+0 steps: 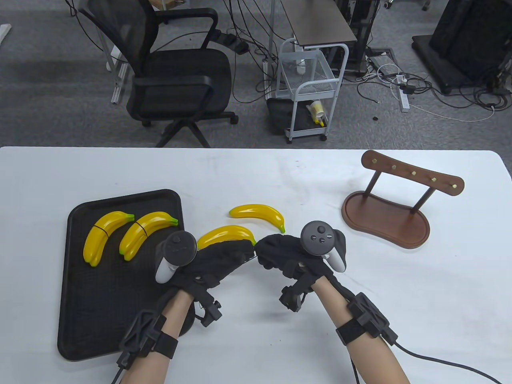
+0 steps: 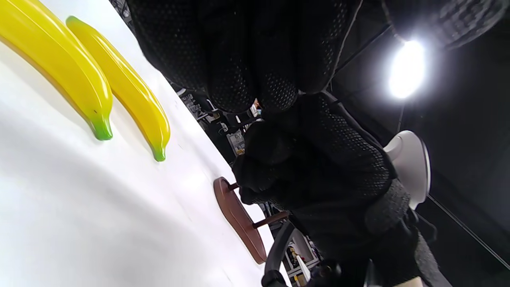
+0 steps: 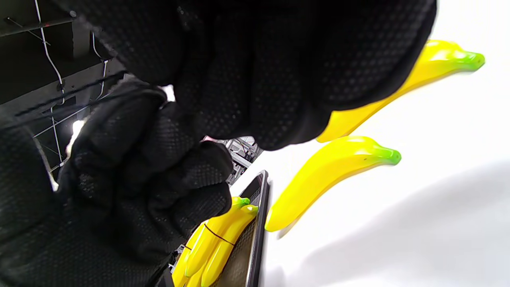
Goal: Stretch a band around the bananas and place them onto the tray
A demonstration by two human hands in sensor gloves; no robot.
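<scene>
Both hands (image 1: 256, 252) fingertip-to-fingertip above near banana (image 1: 224, 235), just beside tray edge (image 1: 182, 208).

A wooden peg rack (image 1: 394, 208) stands on the white table (image 1: 256, 176), right side.

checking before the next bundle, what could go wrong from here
The two loose bananas lie apart on the table, not side by side, so a band could catch only one. Left hand and right hand meet fingertip to fingertip above the nearer one; whatever they pinch is too thin to see, and a stretched band might snap free.
</scene>
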